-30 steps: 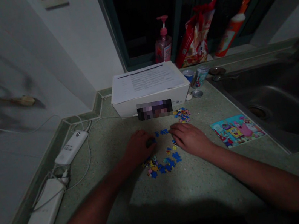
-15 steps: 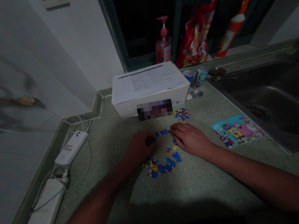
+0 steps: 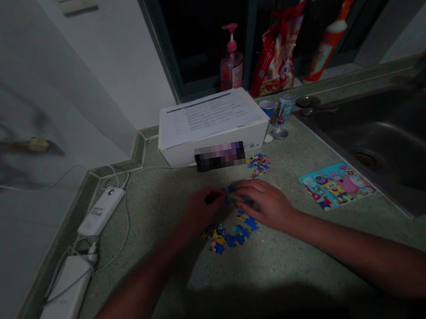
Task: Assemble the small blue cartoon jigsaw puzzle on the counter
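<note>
Speckled counter (image 3: 256,272): green-grey stone nearest the body, with both forearms lying across it.
Loose pieces (image 3: 231,233): blue and yellow jigsaw bits in a heap, just on the near side of the two hands and between them.
Left hand (image 3: 202,210): knuckles up, fingers curled in toward a small dark bit at the tips. Whether it is pinched cannot be told.
Right hand (image 3: 268,203): palm down, fingers stretched flat and gripping nothing, tips resting on the blue pieces.
Blue pieces (image 3: 229,188): a short row between the fingertips of both hands.
Small heap (image 3: 259,164): mixed colours, just beyond the right hand.
Picture card (image 3: 336,185): a cartoon print lying flat to the right of the right hand, beside the sink (image 3: 399,150).
Power bank (image 3: 101,211): white, with a cable, well to the left of the left hand.
White box (image 3: 211,127): beyond both hands, with a printed sheet on top.
Soap bottle (image 3: 232,63): pink, farthest off, behind the box.
</note>
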### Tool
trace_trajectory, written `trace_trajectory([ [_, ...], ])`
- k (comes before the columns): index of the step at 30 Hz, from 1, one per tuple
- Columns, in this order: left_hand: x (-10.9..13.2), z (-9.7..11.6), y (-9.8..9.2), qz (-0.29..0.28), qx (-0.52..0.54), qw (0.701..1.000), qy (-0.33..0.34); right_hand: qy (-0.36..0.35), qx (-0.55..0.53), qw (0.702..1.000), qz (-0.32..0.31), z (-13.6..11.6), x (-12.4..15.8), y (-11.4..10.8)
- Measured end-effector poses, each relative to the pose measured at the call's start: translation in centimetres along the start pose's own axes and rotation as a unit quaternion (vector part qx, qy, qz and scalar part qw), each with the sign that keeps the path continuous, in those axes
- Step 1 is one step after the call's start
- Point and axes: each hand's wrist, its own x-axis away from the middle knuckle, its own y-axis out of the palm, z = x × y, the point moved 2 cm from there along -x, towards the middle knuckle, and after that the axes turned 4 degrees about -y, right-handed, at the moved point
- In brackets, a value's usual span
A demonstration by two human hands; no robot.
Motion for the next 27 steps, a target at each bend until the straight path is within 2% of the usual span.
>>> trace_trajectory([
  [5,0.4,0.5,0.5,-0.01,-0.008,1.0,0.007,-0.014,-0.008,1.0,0.002,-0.6,-0.1,0.3],
  [17,1.2,-0.1,1.3,-0.038,0.02,0.999,0.012,-0.047,-0.008,0.999,-0.012,-0.7,0.3,0.0],
  [23,1.3,-0.3,1.7,-0.044,0.018,0.999,0.012,-0.034,-0.026,0.999,-0.026,-0.5,0.3,0.2],
  [27,1.6,-0.3,1.6,-0.013,0.011,0.999,0.043,-0.023,-0.032,0.999,-0.009,-0.2,0.3,0.2],
])
